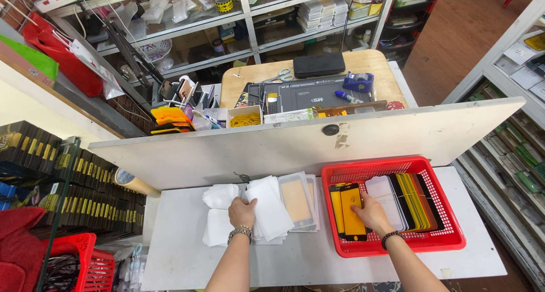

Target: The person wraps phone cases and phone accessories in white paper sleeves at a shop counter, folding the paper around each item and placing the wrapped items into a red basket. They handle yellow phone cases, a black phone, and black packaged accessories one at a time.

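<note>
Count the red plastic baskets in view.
2. One red basket sits on the white table, with the right hand inside it; another red basket stands lower left, cut by the frame. Others may be hidden.

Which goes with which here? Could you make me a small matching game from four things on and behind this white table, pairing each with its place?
Things:
1. left hand
2. right hand
3. scissors
4. yellow rubber bands

Places:
A. in a small white box behind the board
B. on the white pouches
C. inside the red basket
D. on the wooden desk, beside a black case

Pairs: 1-B, 2-C, 3-D, 4-A
</note>
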Tool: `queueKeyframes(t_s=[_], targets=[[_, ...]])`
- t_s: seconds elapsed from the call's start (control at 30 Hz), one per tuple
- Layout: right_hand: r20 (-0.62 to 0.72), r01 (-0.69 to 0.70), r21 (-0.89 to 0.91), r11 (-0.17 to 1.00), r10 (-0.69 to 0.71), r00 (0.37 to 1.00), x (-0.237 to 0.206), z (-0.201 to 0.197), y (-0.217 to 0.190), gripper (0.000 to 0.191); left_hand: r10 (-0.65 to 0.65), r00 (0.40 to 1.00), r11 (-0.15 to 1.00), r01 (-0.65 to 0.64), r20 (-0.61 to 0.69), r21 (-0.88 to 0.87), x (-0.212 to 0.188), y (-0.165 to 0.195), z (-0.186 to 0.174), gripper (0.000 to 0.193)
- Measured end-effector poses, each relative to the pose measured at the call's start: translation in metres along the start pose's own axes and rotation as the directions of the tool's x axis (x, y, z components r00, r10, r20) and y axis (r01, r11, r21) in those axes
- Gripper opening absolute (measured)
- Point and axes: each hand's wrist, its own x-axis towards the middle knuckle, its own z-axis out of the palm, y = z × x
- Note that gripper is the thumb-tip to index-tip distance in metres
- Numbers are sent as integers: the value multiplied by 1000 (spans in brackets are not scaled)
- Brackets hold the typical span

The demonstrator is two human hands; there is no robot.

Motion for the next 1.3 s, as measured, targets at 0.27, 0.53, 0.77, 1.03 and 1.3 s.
queueKeyframes(t_s=[0.27, 0.53, 0.77, 1.03, 1.3], targets=[[-38, 115, 166, 979, -110, 993, 6, -22, -35, 39, -21, 1000, 1000, 22, 18, -13, -3, 3, -6, 46], [-110, 289, 319, 903, -268, 957, -1, -23, -60, 33, 247, 968, 969, -248, -36, -22, -3, 0, 0, 25], [-206, 291, 939, 183, -378, 903, -8, -56, -118, 34, 382, 856, 781, -97, 348, -618, -61, 59, -5, 23], [-199, 200, 979, -40, -401, 894, -34, -65, -144, 35, 565, 785, 624, -204, 255, -754, -90, 94, -35, 25], [-169, 183, 983, 2, -371, 913, -42, -72, -137, 34, 535, 782, 586, -71, 320, -807, -92, 93, -35, 24]])
